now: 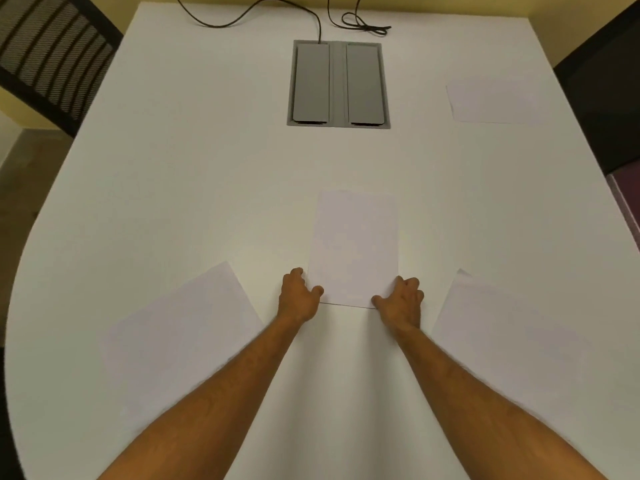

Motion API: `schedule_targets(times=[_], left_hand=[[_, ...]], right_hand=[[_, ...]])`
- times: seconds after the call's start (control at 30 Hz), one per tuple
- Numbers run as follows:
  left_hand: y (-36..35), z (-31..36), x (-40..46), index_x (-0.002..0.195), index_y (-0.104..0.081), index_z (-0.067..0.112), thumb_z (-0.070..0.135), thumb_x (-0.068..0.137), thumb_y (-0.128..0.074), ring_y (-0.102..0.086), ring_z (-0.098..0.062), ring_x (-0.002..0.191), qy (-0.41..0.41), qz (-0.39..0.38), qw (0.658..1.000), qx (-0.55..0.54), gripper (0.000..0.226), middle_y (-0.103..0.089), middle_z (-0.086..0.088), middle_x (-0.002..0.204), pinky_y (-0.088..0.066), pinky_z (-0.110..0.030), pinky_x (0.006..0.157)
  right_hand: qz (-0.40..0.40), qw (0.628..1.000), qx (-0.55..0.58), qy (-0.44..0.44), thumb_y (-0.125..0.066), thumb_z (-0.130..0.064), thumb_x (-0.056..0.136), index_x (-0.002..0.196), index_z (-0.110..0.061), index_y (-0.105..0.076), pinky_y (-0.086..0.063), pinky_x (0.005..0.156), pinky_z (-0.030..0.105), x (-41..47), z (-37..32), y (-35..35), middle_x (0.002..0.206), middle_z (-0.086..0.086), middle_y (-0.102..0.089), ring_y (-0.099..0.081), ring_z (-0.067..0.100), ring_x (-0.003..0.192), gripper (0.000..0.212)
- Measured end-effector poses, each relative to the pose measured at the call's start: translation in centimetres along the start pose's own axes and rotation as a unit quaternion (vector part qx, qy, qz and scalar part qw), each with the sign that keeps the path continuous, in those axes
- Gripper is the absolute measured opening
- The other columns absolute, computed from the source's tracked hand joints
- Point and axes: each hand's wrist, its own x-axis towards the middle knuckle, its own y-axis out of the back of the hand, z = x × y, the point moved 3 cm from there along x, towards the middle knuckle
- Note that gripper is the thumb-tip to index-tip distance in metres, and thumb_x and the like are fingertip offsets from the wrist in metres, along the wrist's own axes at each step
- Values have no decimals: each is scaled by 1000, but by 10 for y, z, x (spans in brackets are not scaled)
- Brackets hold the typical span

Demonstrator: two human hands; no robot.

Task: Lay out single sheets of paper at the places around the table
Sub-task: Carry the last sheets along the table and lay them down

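A white sheet of paper (355, 247) lies lengthwise in the middle of the white table (194, 174). My left hand (298, 297) grips its near left corner and my right hand (401, 299) grips its near right corner, thumbs on top. Another sheet (180, 327) lies angled at the near left. A third sheet (512, 337) lies at the near right with one corner slightly lifted. A further sheet (493, 102) rests flat near the far right edge.
A grey cable box with two lids (337, 84) is set into the table's far middle, with black cables (360, 22) trailing behind it. A black slatted chair (52, 53) stands at the far left, and a dark chair (602, 98) at the right.
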Motion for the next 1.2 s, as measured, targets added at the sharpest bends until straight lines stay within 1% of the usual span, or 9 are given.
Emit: schedule_targets(times=[0.2, 0.33, 0.43, 0.57, 0.77, 0.87, 0.97, 1.13, 1.2], left_hand=[[-10, 5, 2, 139, -45, 10, 26, 90, -70, -60, -28, 115, 66, 2, 996, -65, 58, -60, -10, 132, -47, -32, 94], [-18, 4, 6, 95, -66, 14, 29, 84, -74, -65, -23, 92, 81, 0, 992, -101, 20, -69, -8, 113, -54, -35, 84], [-20, 3, 6, 111, -60, 10, 32, 82, -77, -66, -25, 96, 89, 17, 984, -154, 40, -66, -5, 109, -56, -34, 80], [-13, 0, 2, 113, -57, 12, 13, 87, -70, -65, -20, 89, 65, 47, 982, -169, 29, -66, -6, 112, -49, -21, 60], [16, -2, -21, 124, -65, 10, 4, 90, -62, -69, -28, 102, -10, 37, 988, -152, 34, -71, -9, 117, -59, -45, 88], [46, -3, -43, 117, -69, 17, 3, 90, -61, -72, -25, 97, -51, -18, 986, -158, 31, -75, -3, 110, -63, -41, 77], [86, -3, -74, 109, -70, 20, 2, 91, -61, -74, -24, 92, -81, -88, 979, -164, 27, -78, 1, 101, -61, -31, 68], [156, -9, -123, 113, -68, 14, 5, 93, -65, -74, -22, 95, -116, -155, 966, -173, 22, -78, -2, 104, -61, -35, 76], [179, -17, -142, 117, -67, 11, 7, 93, -66, -73, -23, 99, -124, -175, 959, -184, 24, -76, -4, 109, -61, -37, 79]], right_hand=[[10, 999, -34, 38, -70, -31, 85, 128, -6, -46, -49, 88, 41, -3, 5, -2, 130, 13, -40, -40, 32, 118, 56], [19, 999, -24, 44, -71, -31, 84, 131, -6, -45, -50, 87, 41, -3, 8, -4, 131, 13, -40, -40, 32, 117, 59], [20, 998, -23, 48, -71, -33, 85, 132, -7, -44, -50, 89, 40, -2, 10, -5, 132, 12, -39, -40, 31, 119, 60], [11, 999, -19, 46, -70, -36, 86, 138, -8, -40, -49, 94, 39, -4, 10, -4, 137, 12, -38, -39, 30, 123, 66], [-24, 988, 151, 0, -65, -42, 90, 155, -7, -19, -32, 114, 44, -17, 13, 9, 156, 11, -26, -28, 31, 143, 87], [-61, 959, 276, -25, -67, -40, 90, 157, -17, -17, -32, 116, 44, -33, 13, 22, 159, 7, -27, -35, 27, 142, 86], [-125, 890, 429, -92, -67, -46, 89, 157, -25, -15, -43, 108, 48, -61, 6, 33, 149, 10, -41, -53, 29, 121, 88], [-210, 846, 472, -134, -62, -52, 90, 153, -15, -25, -47, 101, 52, -135, -9, 14, 149, 15, -39, -55, 38, 119, 82], [-256, 804, 514, -156, -62, -52, 91, 148, -14, -32, -50, 95, 52, -173, -21, -6, 145, 18, -44, -57, 41, 118, 75]])
